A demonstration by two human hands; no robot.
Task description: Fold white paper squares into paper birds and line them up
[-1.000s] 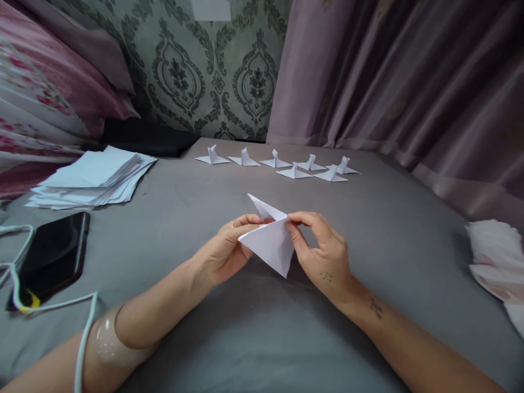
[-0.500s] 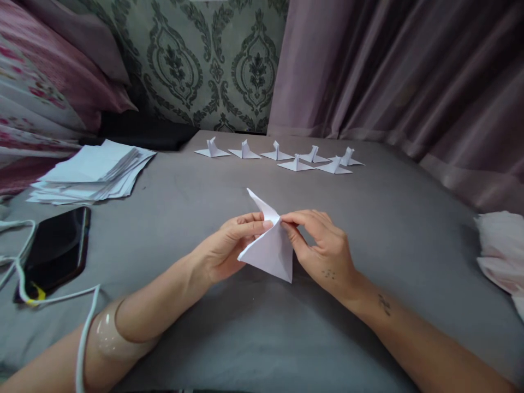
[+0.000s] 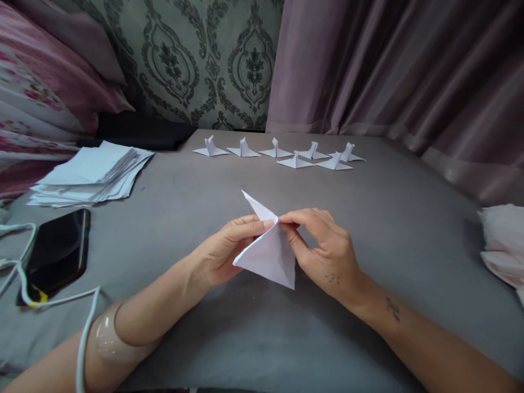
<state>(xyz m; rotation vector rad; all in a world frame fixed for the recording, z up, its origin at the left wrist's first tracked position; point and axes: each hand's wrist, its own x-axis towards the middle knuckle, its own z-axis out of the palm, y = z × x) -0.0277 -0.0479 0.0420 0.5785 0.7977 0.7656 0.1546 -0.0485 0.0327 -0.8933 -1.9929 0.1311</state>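
A folded white sheet of paper (image 3: 268, 254) is held above the grey cloth, its near flap hanging down and a narrow point sticking up at the far left. My left hand (image 3: 225, 245) is closed on it from the left, thumb on the inner fold and fingers partly hidden behind. From the right, my right hand (image 3: 323, 240) pinches the top corner of the fold between thumb and forefinger. Beyond the hands stand several small folded paper figures (image 3: 295, 161), each with a flat base and an upright middle.
A stack of white paper (image 3: 90, 169) lies at the left. Nearer sits a black phone (image 3: 57, 251) beside a white cable (image 3: 88, 322) that runs by my left forearm. Crumpled pale cloth (image 3: 505, 240) lies at the right edge. Curtains (image 3: 347, 65) and a patterned wall (image 3: 213, 60) border the back.
The paper's near flap has swung slightly outward and lower, and its far point has shifted a little left. Both hands keep their grip. The camera view has shifted slightly.
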